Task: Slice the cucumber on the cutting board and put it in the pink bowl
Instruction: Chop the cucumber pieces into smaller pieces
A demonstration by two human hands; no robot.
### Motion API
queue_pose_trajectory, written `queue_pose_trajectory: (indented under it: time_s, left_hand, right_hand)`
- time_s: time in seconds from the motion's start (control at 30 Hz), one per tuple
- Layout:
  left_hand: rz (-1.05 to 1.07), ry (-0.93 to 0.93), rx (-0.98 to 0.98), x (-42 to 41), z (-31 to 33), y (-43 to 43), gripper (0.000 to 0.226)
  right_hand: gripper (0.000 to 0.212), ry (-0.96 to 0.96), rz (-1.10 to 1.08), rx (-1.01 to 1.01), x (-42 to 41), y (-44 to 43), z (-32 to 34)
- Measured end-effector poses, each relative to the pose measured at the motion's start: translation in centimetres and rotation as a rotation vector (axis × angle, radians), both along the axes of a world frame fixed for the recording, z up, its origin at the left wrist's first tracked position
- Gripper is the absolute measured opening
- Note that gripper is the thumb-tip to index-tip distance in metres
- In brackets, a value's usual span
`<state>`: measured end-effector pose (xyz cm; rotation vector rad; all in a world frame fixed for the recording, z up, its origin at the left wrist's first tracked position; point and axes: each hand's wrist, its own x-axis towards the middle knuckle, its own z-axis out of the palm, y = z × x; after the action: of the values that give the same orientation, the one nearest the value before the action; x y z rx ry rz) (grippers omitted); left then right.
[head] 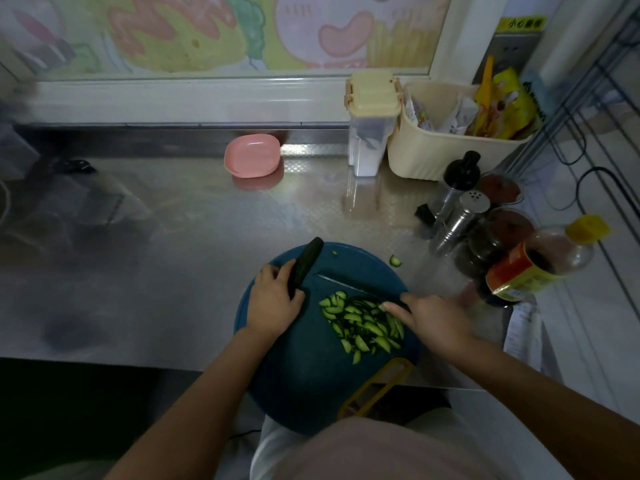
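Observation:
A round dark-blue cutting board (pixel 304 375) lies at the counter's front edge. My left hand (pixel 273 306) grips the uncut, dark green piece of cucumber (pixel 310 254) at the board's upper left. A pile of cucumber slices (pixel 363 323) sits on the right half of the board. My right hand (pixel 436 320) holds the knife (pixel 360 285), whose thin blade points left along the far side of the pile; the handle is mostly hidden in the hand, and the index finger stretches over the slices. The pink bowl (pixel 251 161) stands empty at the back of the counter.
One stray slice (pixel 394 260) lies on the steel counter just off the board. Bottles and shakers (pixel 460 216) crowd the right side, with a sauce bottle (pixel 533 268) lying nearest. A cream basket (pixel 446 150) and a lidded container (pixel 370 133) stand at the back right.

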<state>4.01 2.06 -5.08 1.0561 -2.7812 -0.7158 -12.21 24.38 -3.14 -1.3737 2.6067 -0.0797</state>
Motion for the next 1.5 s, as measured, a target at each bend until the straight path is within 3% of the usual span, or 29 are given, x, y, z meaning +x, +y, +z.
queue_pose_trajectory:
  time_s: [0.1, 0.27, 0.43, 0.47, 0.57, 0.67, 0.77, 0.9, 0.97, 1.07, 1.13, 1.23, 1.3, 1.37, 1.5]
  left_hand:
    - [0.04, 0.036, 0.02, -0.4, -0.3, 0.2, 0.058]
    - [0.047, 0.088, 0.067, -0.4, -0.5, 0.0, 0.057]
    - [0.033, 0.075, 0.056, -0.5, -0.7, -0.2, 0.056]
    - [0.033, 0.074, 0.055, -0.5, -0.8, -0.3, 0.055]
    - [0.042, 0.109, 0.07, -0.7, -0.7, -0.6, 0.053]
    - [-0.022, 0.147, 0.059, -1.3, -0.7, -0.9, 0.054]
    - [-0.076, 0.144, 0.067, -2.0, -0.6, -1.3, 0.054]
    - [-0.171, 0.097, 0.101, -2.0, -0.5, -1.6, 0.059]
    - [-0.25, 0.083, 0.114, -1.8, -0.4, -1.5, 0.061]
    - [-0.312, 0.057, 0.15, -1.7, -0.1, -1.3, 0.059]
    - [-0.312, 0.078, 0.167, -1.6, 0.0, -1.2, 0.054]
    - [-0.076, 0.252, 0.234, -2.0, 0.3, -1.7, 0.042]
    - [0.017, 0.366, 0.195, -2.6, 1.0, -2.2, 0.049]
    - [-0.129, 0.379, 0.103, -3.5, 2.6, -2.0, 0.058]
    - [-0.562, 0.177, 0.057, -4.8, 5.0, 0.3, 0.064]
  right_hand:
    - [0.085, 0.002, -0.086, -0.101, -1.3, -0.3, -0.1]
    - [0.06, -0.029, -0.142, -0.051, -3.5, -1.4, 0.5]
    - [0.061, -0.014, 0.01, 0.06, -3.6, -1.4, 0.6]
    - [0.068, -0.027, 0.062, 0.067, -3.6, -1.1, 0.7]
    - [0.119, -0.025, 0.221, 0.042, -3.3, -0.5, 0.7]
    - [0.129, 0.026, 0.235, 0.015, -3.5, 0.2, -0.1]
    - [0.124, 0.042, 0.182, -0.029, -3.4, 0.8, -0.8]
    - [0.073, -0.103, 0.007, -0.139, -3.2, 1.2, -1.1]
    - [0.061, -0.164, -0.043, -0.175, -3.1, 1.0, -1.2]
    - [0.059, -0.23, -0.09, -0.195, -3.3, 0.5, -0.9]
    - [0.064, -0.169, -0.061, -0.16, -3.2, -0.1, -0.4]
    - [0.057, -0.043, 0.002, -0.088, -3.4, -0.7, 0.2]
    - [0.06, 0.048, 0.087, -0.118, -3.7, -0.8, 0.5]
    - [0.068, 0.171, 0.187, -0.219, -4.1, -0.9, 0.3]
    - [0.066, 0.233, 0.308, -0.313, -4.2, -0.9, 0.5]
